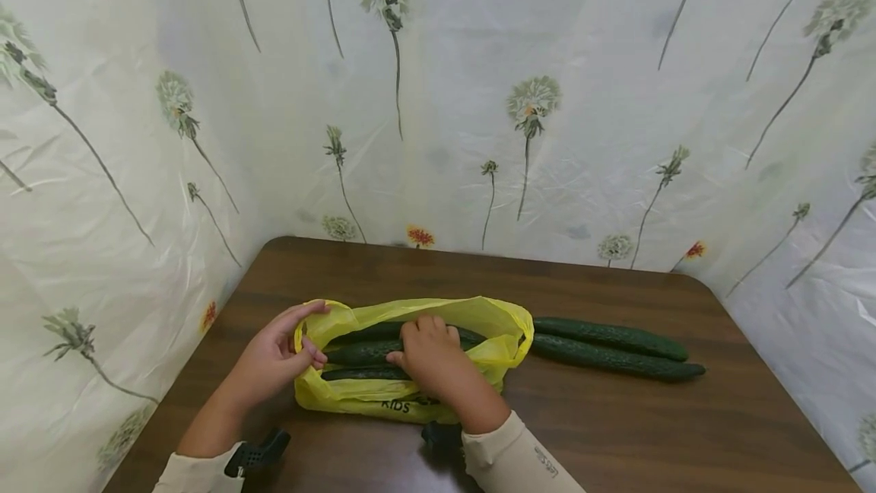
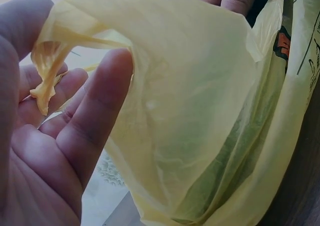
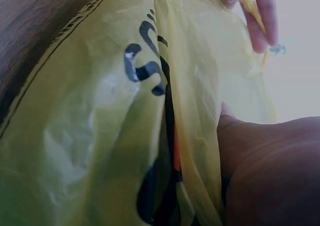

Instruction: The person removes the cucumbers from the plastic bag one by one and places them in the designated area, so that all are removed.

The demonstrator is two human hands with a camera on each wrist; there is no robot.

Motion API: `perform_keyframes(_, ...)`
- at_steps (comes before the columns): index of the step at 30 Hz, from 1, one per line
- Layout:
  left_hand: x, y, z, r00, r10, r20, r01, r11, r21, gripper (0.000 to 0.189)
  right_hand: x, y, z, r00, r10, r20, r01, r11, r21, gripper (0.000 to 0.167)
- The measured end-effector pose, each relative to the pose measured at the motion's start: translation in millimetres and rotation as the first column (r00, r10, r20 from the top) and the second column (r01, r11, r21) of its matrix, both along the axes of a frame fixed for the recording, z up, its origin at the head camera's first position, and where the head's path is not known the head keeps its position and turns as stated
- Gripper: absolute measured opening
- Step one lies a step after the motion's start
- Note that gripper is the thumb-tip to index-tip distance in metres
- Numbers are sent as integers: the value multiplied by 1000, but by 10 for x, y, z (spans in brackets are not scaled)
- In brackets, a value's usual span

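A yellow plastic bag with dark lettering lies on its side, its wide mouth facing up. Inside it are several long dark green cucumbers, side by side. My left hand holds the bag's left end; in the left wrist view its thumb and fingers are around the gathered yellow plastic. Reaching through the mouth, my right hand grips a cucumber from above, its fingers over the far side and its thumb on the near side. The right wrist view shows mostly bag, hiding those fingertips.
Two more cucumbers lie on the brown wooden table, right of the bag, their left ends behind it. Behind the table and at its sides hangs a pale curtain printed with dandelions.
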State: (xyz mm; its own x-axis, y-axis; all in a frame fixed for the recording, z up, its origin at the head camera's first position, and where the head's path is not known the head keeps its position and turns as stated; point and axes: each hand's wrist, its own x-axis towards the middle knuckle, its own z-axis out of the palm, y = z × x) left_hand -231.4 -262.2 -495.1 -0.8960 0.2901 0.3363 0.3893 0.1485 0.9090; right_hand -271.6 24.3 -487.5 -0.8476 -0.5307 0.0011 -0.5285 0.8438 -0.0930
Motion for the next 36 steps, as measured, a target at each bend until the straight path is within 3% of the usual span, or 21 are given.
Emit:
perform_keyframes(9, -4, -3, -18, 1000, 3, -14, -3, 1000, -2, 65, -2, 34, 7, 999, 32, -36, -31, 999, 16, 41)
perform_keyframes(16, -10, -6, -10, 1000, -13, -17, 14, 1000, 22, 65, -3, 56, 21, 998, 1, -61, -1, 1000, -5, 41)
perform_keyframes(31, -1, -25, -3, 1000, 14, -23, -13, 1000, 14, 63, 48, 129, 168, 988, 26, -152, -35, 998, -54, 39)
perform_keyframes(36, -2, -27, 3, 1000, 24, -19, -24, 999, 23, 64, 51, 167, 224, 994, 5, -113, -14, 997, -79, 38)
